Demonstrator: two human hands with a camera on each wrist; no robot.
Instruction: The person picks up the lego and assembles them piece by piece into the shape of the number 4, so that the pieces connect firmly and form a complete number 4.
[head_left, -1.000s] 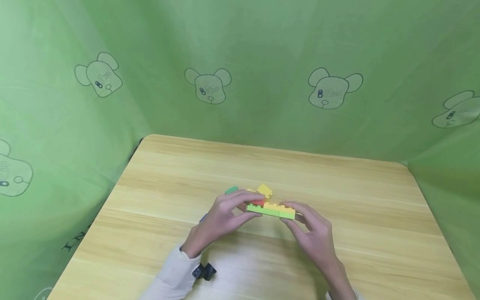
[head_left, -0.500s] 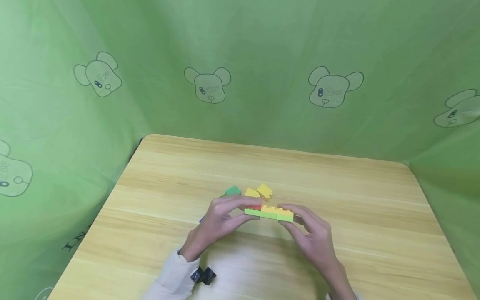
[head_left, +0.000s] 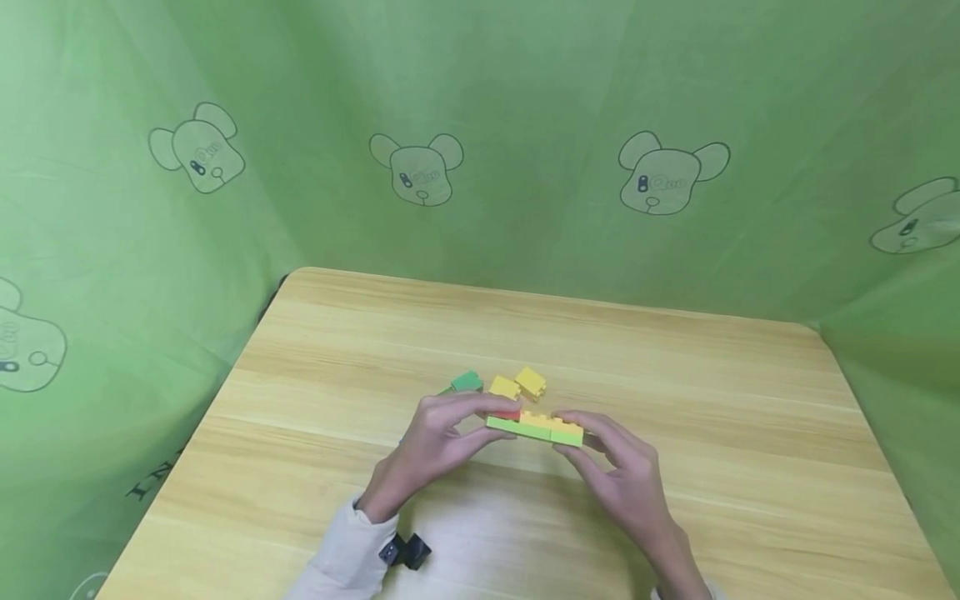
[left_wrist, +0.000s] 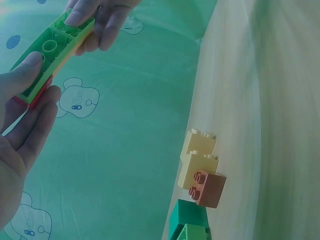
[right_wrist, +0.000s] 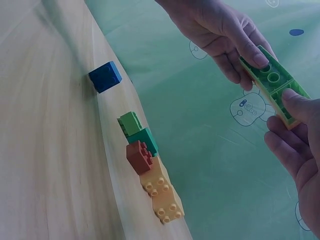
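Both hands hold a joined strip of toy building bricks (head_left: 534,430) over the table. Its lower layer is light green; a red brick (head_left: 508,414) and a yellow-orange brick (head_left: 536,420) sit side by side on top. My left hand (head_left: 438,437) pinches the left end, thumb beneath and fingers over the red brick. At the other end my right hand (head_left: 626,471) pinches with its thumb below and fingers above. The hollow underside of two light green bricks (left_wrist: 50,47) faces the left wrist view, with tubes inside. Fingers hide part of the red brick in the head view.
Behind the hands on the wooden table (head_left: 675,375) lie two yellow bricks (head_left: 531,381), a dark green brick (head_left: 467,381), a light green brick (right_wrist: 131,124) and a reddish-brown brick (right_wrist: 140,156). A blue brick (right_wrist: 106,77) lies apart. Green cloth (head_left: 525,233) hangs behind the table.
Both hands have shifted the brick strip slightly down and left in the head view. More of the yellow and dark green bricks behind now shows. The grip looks the same.
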